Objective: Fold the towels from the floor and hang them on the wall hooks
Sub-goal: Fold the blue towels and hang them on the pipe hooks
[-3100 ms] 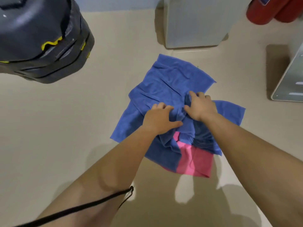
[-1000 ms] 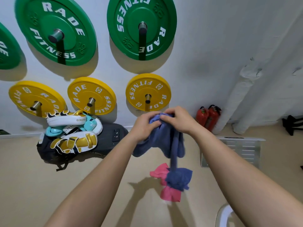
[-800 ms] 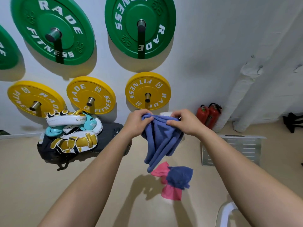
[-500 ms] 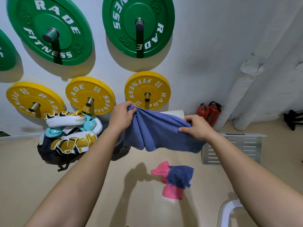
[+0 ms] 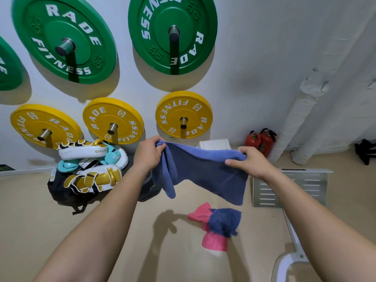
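Head view: the blue towel (image 5: 203,171) is held up in the air, stretched between both hands, in front of the far wall (image 5: 254,58) and well above the floor (image 5: 101,231). Its top edge is pinched at the left end by the left hand (image 5: 148,154), whose fingers (image 5: 160,144) are curled tight round a bunched corner. At the right end it is taken by the right hand (image 5: 250,162), fingers hooked over the edge and the thumb pressed against the cloth. Neither hand is slack; both are closed on towel.

The cloth sags in the middle and two loose tails hang down, one beside the left hand and a longer one under the right. Soft, limp, light stuff, it is judged, with no stiffness to keep a fold by itself. Hold is best taken at the corners and along the hem, where the cloth can be drawn taut; a grab in the middle would only bunch it. The nap looks fleecy, so slipping is thought unlikely, and nothing here can break.

On the floor below, near and to the right, a pink towel (image 5: 213,241) lies crumpled with a dark blue towel (image 5: 223,220) heaped on it, touching. Those are not yet folded. Weight plates (image 5: 173,58) are seen on pegs (image 5: 174,30) on the wall; a free hook cannot be made out.
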Available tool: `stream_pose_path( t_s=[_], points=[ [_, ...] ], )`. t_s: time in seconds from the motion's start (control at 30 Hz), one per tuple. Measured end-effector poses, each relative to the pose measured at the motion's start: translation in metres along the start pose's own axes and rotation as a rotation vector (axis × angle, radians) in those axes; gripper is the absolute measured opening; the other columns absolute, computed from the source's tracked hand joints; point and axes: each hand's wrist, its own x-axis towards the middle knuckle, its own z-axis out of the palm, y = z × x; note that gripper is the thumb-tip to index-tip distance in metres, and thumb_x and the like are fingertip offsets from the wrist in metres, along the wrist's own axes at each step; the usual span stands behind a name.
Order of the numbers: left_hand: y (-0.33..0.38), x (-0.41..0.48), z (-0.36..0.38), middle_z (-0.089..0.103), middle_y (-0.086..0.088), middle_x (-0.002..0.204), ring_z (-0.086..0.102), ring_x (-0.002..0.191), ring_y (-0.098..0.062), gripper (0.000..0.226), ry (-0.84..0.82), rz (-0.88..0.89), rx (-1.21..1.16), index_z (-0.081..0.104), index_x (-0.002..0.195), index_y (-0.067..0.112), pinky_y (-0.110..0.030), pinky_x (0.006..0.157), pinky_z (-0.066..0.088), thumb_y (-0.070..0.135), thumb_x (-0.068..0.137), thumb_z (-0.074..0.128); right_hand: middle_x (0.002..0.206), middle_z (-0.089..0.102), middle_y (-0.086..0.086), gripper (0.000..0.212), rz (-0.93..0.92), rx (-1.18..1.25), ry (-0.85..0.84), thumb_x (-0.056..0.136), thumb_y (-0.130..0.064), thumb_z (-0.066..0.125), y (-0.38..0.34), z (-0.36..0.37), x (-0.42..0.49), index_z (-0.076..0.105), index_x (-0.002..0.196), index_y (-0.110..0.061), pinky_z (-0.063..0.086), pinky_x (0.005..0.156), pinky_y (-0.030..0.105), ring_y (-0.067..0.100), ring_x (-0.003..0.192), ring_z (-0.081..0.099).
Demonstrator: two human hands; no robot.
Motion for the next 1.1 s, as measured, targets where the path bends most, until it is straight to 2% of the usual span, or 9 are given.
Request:
stream_pose_path(
  t_s=[0.1,0.2,0.3,0.37,0.47,0.53,0.8,1.0,1.1],
  points=[
    [0.018,-0.014,0.013,0.07,0.002,0.092,0.062,0.091,-0.022,0.008,-0.18,0.082,-0.053,0.064,0.088,0.034,-0.033,0.075,0.046,0.029,0.093,0.063,0.06,0.029,0.0,0.053,-0.071,-0.024,0.069,0.087,-0.051,0.067,-0.02,0.019,-0.002,0.033,0.063,-0.018,0.024,0.057,0.034,0.015,0.057,0.029],
    [0.045,-0.03,0.03,0.072,0.005,0.096,0.063,0.092,-0.016,0.007,-0.294,0.183,-0.15,0.071,0.097,0.026,-0.03,0.078,0.046,0.025,0.091,0.068,0.057,0.038,-0.003,0.046,-0.165,-0.183,0.1,0.094,-0.043,0.06,-0.039,0.04,-0.001,0.035,0.066,-0.017,0.025,0.054,0.036,0.017,0.054,0.035],
    [0.062,-0.042,0.038,0.07,0.007,0.099,0.062,0.092,-0.013,0.024,-0.284,0.243,-0.196,0.068,0.106,0.027,-0.029,0.081,0.049,0.029,0.083,0.076,0.067,0.051,-0.006,0.022,-0.201,-0.238,0.027,0.091,-0.041,0.065,-0.046,0.047,0.001,0.056,0.101,-0.023,0.035,0.056,0.03,0.012,0.065,0.049],
    [0.065,-0.045,0.039,0.068,0.005,0.09,0.062,0.086,-0.015,0.027,-0.258,0.224,-0.222,0.064,0.1,0.028,-0.029,0.075,0.049,0.033,0.078,0.08,0.075,0.058,-0.008,0.029,-0.238,-0.31,-0.08,0.09,-0.04,0.067,-0.045,0.047,0.0,0.064,0.116,-0.028,0.037,0.062,0.03,0.014,0.074,0.053],
    [0.068,-0.05,0.038,0.067,0.005,0.085,0.063,0.083,-0.014,0.03,-0.277,0.211,-0.235,0.062,0.093,0.024,-0.026,0.071,0.05,0.035,0.075,0.084,0.082,0.064,-0.007,0.011,-0.248,-0.324,-0.121,0.092,-0.039,0.066,-0.041,0.046,0.0,0.07,0.092,-0.028,0.038,0.061,0.028,0.014,0.077,0.055],
    [0.067,-0.051,0.038,0.069,0.006,0.085,0.064,0.083,-0.013,0.026,-0.273,0.179,-0.251,0.064,0.092,0.023,-0.026,0.072,0.051,0.032,0.076,0.083,0.079,0.064,-0.006,0.014,-0.229,-0.321,-0.08,0.092,-0.039,0.065,-0.036,0.043,0.001,0.065,0.083,-0.028,0.042,0.063,0.034,0.015,0.074,0.056],
    [0.04,-0.052,0.032,0.071,-0.002,0.083,0.064,0.078,-0.02,0.007,-0.172,0.007,-0.359,0.074,0.091,0.019,-0.035,0.073,0.055,0.017,0.085,0.077,0.09,0.07,-0.008,0.014,-0.121,-0.259,-0.048,0.09,-0.038,0.065,-0.023,0.03,0.001,0.066,0.08,-0.029,0.052,0.077,0.038,0.015,0.087,0.063],
    [0.053,-0.067,0.048,0.074,-0.004,0.083,0.069,0.082,-0.019,0.013,-0.115,-0.093,-0.525,0.075,0.089,0.015,-0.037,0.076,0.059,0.02,0.08,0.082,0.072,0.064,0.007,0.008,-0.074,0.002,0.003,0.087,-0.016,0.068,-0.029,0.05,-0.018,0.062,0.086,-0.022,0.05,0.049,0.026,0.012,0.047,0.061],
    [0.059,-0.075,0.056,0.074,-0.008,0.084,0.071,0.084,-0.022,0.017,-0.11,-0.156,-0.6,0.074,0.09,0.011,-0.041,0.08,0.059,0.019,0.079,0.083,0.074,0.068,0.005,0.011,-0.044,0.111,-0.041,0.081,-0.016,0.078,-0.035,0.056,-0.029,0.07,0.087,-0.021,0.055,0.053,0.03,0.015,0.054,0.066]
  ],
)
